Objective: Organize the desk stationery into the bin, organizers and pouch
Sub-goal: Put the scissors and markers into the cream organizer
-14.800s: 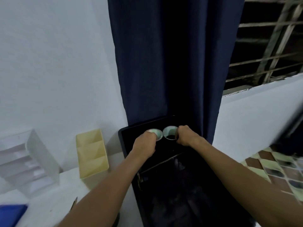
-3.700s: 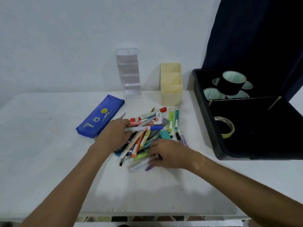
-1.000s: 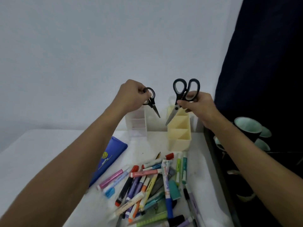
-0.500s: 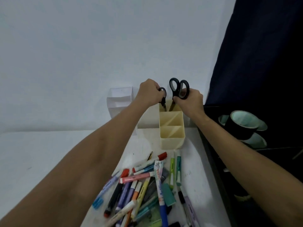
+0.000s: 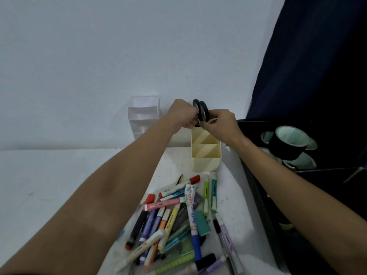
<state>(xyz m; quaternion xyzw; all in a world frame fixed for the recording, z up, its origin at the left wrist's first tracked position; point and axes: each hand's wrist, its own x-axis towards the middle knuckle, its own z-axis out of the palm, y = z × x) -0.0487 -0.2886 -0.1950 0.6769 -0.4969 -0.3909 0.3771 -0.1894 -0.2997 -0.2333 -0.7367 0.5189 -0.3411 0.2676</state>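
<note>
White wall behind, white desk (image 5: 59, 175) below, dark blue curtain (image 5: 309, 56) on the right.

Progress, judged from how things lie: early-to-mid.

- Black-handled scissors (image 5: 201, 110): handle loops stick up over the back compartment of the cream plastic 3-section organizer (image 5: 206, 155), blades hidden behind the hands, so can't tell how deep they sit or whether more than one pair is there. Left hand (image 5: 181, 114) is curled up against the loops from the left; right hand (image 5: 219, 124) pinches them from the right w/ fingertips. Looks like the drop-in is under way, not let go yet.
- Front two sections of the cream organizer: nothing visible inside.
- Clear acrylic tiered organizer (image 5: 144, 116) by the wall, left of the hands: looks unfilled.
- Black bin (image 5: 258, 175) on the right already holds several black tape rolls w/ pale green cores (image 5: 291, 141), so tapes seem done.
- Heap of markers, highlighters and pens (image 5: 178, 219) loose on the desk near the front edge, plus a teal eraser-like block (image 5: 202, 223): all unsorted. That's the bulk left.
- Pouch: not in view.
</note>
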